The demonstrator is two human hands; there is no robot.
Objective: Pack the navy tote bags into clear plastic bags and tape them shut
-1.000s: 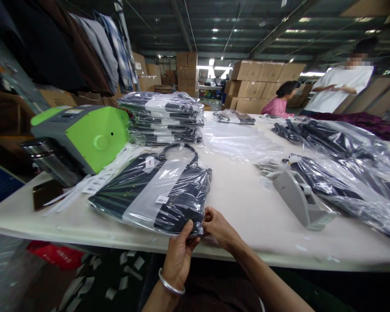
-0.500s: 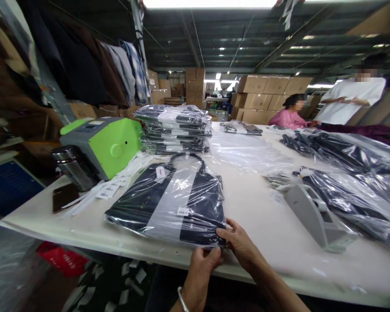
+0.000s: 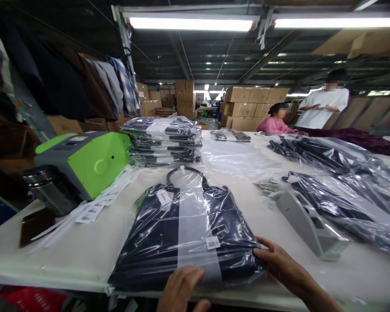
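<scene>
A dark folded garment in a clear plastic bag (image 3: pixel 185 234) lies flat on the white table (image 3: pixel 94 242) right in front of me, with a white band down its middle and a small barcode sticker. My left hand (image 3: pixel 182 290) rests on the bag's near edge, fingers curled down onto the plastic. My right hand (image 3: pixel 274 262) presses on the bag's near right corner with fingers stretched out. A black hanger hook sticks out at the bag's far end.
A green and grey machine (image 3: pixel 84 160) and a steel flask (image 3: pixel 47 190) stand at left beside paper tags (image 3: pixel 91 212) and a phone (image 3: pixel 34 225). A stack of bagged garments (image 3: pixel 164 141) sits behind; a grey tape dispenser (image 3: pixel 307 223) and loose bagged clothes (image 3: pixel 338 190) lie right. Two people stand at the far end.
The bagged garment has been turned and pulled closer so it lies square to me. Both hands moved from pinching its corner to lying apart on its near edge.
</scene>
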